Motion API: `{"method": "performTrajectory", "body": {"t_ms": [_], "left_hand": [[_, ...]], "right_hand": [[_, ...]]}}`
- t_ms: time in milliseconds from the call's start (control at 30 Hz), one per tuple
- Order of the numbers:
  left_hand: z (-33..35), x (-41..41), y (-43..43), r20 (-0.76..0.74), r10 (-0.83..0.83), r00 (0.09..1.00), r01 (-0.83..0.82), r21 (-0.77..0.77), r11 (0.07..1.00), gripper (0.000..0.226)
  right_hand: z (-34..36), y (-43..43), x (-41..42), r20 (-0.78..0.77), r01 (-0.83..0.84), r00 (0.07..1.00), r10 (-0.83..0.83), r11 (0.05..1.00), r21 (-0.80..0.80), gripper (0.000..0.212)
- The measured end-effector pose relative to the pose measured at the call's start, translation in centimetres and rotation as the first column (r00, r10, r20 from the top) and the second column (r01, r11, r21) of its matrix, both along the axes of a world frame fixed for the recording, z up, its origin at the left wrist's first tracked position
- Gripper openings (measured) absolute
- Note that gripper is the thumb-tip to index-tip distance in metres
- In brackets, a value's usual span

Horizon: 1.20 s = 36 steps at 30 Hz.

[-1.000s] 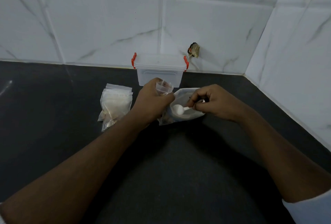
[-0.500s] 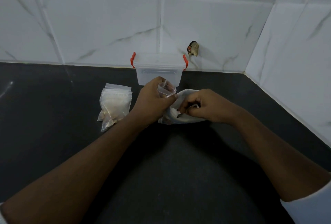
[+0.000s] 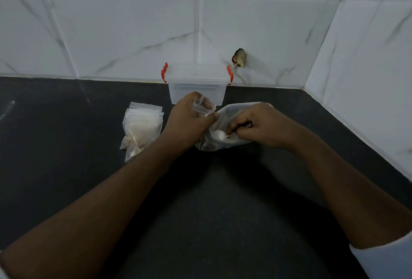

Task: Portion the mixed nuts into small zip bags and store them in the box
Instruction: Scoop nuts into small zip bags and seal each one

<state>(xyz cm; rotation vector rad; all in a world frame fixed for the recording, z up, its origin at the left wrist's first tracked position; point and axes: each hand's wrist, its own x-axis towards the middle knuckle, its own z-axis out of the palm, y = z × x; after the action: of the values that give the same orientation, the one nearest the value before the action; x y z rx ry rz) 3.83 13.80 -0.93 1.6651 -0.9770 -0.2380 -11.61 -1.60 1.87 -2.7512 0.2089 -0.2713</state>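
At nine o'clock filled bags (image 3: 142, 127) lay unboxed; left hand (image 3: 189, 122) gripped a small bag (image 3: 204, 108), right hand (image 3: 263, 127) pinched the scoop (image 3: 219, 134); portioning seemed midway.

Bare countertop (image 3: 66, 178) is lying open to the left and across the near foreground. A stack of small zip bags (image 3: 142, 127) is occupying the middle left, the lidded box (image 3: 197, 84) is standing against the back wall (image 3: 133, 33), and the side wall (image 3: 367, 77) is closing off the right.

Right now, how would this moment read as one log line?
left hand: holds small zip bag open | right hand: holds white scoop in large nut bag | box: behind both hands
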Motion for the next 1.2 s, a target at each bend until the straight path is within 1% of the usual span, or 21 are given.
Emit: {"method": "performTrajectory", "body": {"t_ms": [67, 167, 300, 400, 467, 567, 600, 700, 767, 900, 967, 1033, 1100, 1167, 1200], "left_hand": [[0.0, 0.0, 0.0, 0.021, -0.003, 1.000, 0.002, 0.007, 1.000, 0.018], [-0.2, -0.1, 0.0, 0.059, -0.031, 0.998, 0.027, 0.067, 0.997, 0.020], [-0.3, -0.3, 0.0, 0.098, -0.101, 0.990, 0.082, 0.181, 0.980, 0.024], [-0.4, -0.4, 0.0, 0.106, -0.121, 0.987, 0.097, 0.209, 0.973, 0.028], [-0.4, -0.4, 0.0, 0.117, -0.118, 0.986, 0.091, 0.211, 0.973, 0.028], [-0.3, -0.3, 0.1, 0.122, -0.091, 0.988, 0.068, 0.187, 0.980, 0.025], [-0.3, -0.3, 0.1, 0.117, -0.078, 0.990, 0.059, 0.162, 0.985, 0.024], [-0.2, -0.5, 0.3, 0.117, -0.034, 0.993, 0.025, 0.083, 0.996, 0.022], [-0.3, -0.5, 0.3, 0.109, -0.026, 0.994, 0.016, 0.087, 0.996, 0.022], [-0.4, -0.5, 0.1, 0.108, -0.092, 0.990, 0.066, 0.221, 0.973, 0.030], [-0.5, -0.5, 0.0, 0.107, -0.104, 0.989, 0.075, 0.247, 0.966, 0.033], [-0.5, -0.4, -0.1, 0.107, -0.099, 0.989, 0.068, 0.259, 0.963, 0.035], [-0.5, -0.3, -0.1, 0.100, -0.097, 0.990, 0.066, 0.276, 0.959, 0.039], [-0.6, -0.3, -0.2, 0.097, -0.110, 0.989, 0.078, 0.289, 0.954, 0.040], [-0.6, -0.3, -0.2, 0.096, -0.119, 0.988, 0.086, 0.296, 0.951, 0.041]], "right_hand": [[-0.2, 0.7, 0.1, 0.011, -0.036, 0.999, 0.036, 0.999, 0.040, 0.029], [-0.4, 1.1, 0.6, -0.058, -0.068, 0.996, 0.067, 0.998, -0.019, 0.028], [0.3, -0.3, -0.3, -0.044, 0.000, 0.999, -0.004, 0.996, -0.094, 0.031], [1.1, -1.2, -1.2, -0.010, 0.058, 0.998, -0.058, 0.997, -0.045, 0.031], [1.5, -1.7, -1.6, -0.008, 0.084, 0.996, -0.084, 0.996, 0.002, 0.031], [1.2, -2.1, -1.5, -0.056, 0.086, 0.995, -0.088, 0.996, -0.033, 0.032], [0.9, -2.1, -1.2, -0.042, 0.087, 0.995, -0.090, 0.994, -0.062, 0.032], [-0.1, -2.3, -0.5, 0.085, 0.120, 0.990, -0.109, 0.982, -0.144, 0.033], [-0.2, -2.5, -0.5, 0.129, 0.135, 0.985, -0.117, 0.981, -0.138, 0.033], [0.4, -2.2, -1.1, 0.055, 0.156, 0.987, -0.153, 0.986, -0.059, 0.032], [0.8, -2.0, -1.3, 0.001, 0.135, 0.991, -0.135, 0.990, -0.028, 0.031], [1.0, -2.0, -1.4, -0.048, 0.138, 0.989, -0.140, 0.989, -0.054, 0.029], [1.0, -2.3, -1.4, -0.020, 0.181, 0.983, -0.184, 0.980, -0.080, 0.026], [0.8, -2.4, -1.3, 0.020, 0.211, 0.978, -0.210, 0.976, -0.061, 0.026], [0.6, -2.3, -1.2, 0.013, 0.204, 0.979, -0.204, 0.978, -0.051, 0.027]]}}
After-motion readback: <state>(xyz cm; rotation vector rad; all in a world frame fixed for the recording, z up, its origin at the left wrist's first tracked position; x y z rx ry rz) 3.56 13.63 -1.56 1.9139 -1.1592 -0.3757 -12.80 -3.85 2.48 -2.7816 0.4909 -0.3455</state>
